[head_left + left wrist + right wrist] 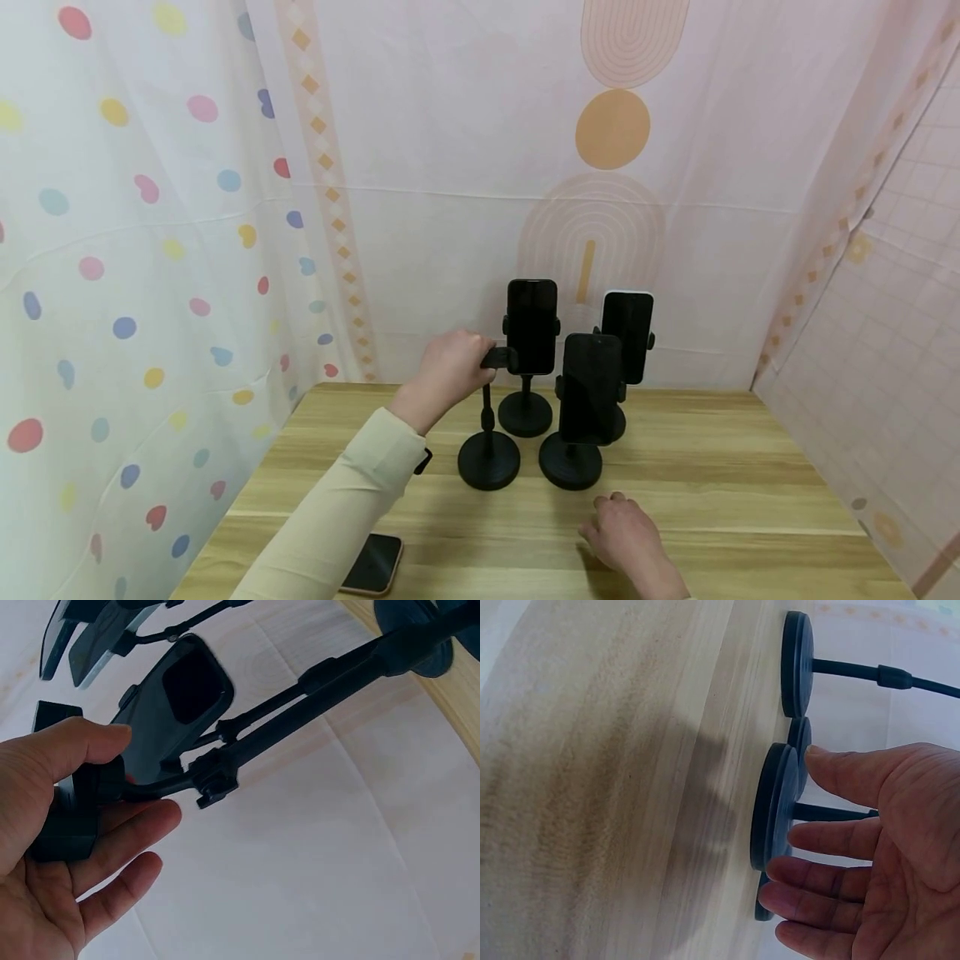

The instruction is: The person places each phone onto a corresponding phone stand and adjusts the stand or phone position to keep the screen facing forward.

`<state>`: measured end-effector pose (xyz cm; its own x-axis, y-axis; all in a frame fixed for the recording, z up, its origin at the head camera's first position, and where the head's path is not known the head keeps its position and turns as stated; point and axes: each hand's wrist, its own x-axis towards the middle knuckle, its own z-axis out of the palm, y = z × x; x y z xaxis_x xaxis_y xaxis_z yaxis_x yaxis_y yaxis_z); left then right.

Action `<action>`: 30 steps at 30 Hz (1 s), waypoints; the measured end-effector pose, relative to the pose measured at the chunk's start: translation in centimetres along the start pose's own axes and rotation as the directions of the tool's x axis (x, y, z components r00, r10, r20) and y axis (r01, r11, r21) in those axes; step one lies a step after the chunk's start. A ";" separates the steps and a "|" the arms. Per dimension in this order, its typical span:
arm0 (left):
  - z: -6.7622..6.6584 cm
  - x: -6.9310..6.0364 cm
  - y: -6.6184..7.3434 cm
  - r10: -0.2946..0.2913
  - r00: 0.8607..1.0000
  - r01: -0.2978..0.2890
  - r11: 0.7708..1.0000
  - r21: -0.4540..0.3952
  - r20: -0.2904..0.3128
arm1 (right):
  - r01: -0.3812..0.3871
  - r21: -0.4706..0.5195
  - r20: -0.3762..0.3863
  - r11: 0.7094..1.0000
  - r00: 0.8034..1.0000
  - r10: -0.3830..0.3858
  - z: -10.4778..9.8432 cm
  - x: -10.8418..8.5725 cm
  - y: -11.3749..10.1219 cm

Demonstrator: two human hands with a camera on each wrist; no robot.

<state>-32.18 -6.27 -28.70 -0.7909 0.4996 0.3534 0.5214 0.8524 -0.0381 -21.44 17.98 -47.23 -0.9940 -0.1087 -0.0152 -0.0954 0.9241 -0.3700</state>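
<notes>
My left hand [448,371] grips the black clamp head of a phone stand [489,462], which holds no phone. In the left wrist view, the thumb and fingers curl round that clamp [67,834], and the stand's pole [315,709] runs away from it. The stand's round base rests on the table. My right hand [626,537] hovers in front of the other stands, its fingers loosely bent and holding nothing. From the right wrist view, its fingers [817,904] are apart, with a round stand base [774,810] behind them.
Three more black stands hold upright phones: one at the back [532,327], one at the back right [630,329] and one in front [591,389]. Another phone [375,565] lies flat near the left forearm. Patterned curtains [435,250] hang behind the wooden table [720,467].
</notes>
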 end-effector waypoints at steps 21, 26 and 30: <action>-0.9 0.7 0.1 -0.027 0.996 0.030 0.999 -0.038 0.091 | 0.005 -0.011 0.002 1.000 1.000 -0.005 0.0 -0.1 -0.1; -0.9 0.7 0.2 -0.031 0.996 0.034 0.999 -0.041 0.085 | 0.009 -0.002 0.013 1.000 1.000 -0.009 0.0 -0.1 -0.2; -0.8 0.7 0.3 -0.030 0.997 0.033 0.999 -0.042 0.073 | -0.003 0.011 0.026 1.000 1.000 0.003 -0.1 0.0 -0.2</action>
<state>-32.32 -5.83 -27.70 -0.8274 0.4837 0.2854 0.5080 0.8612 0.0133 -21.43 17.79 -47.10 -0.9924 -0.1159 -0.0407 -0.0919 0.9202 -0.3806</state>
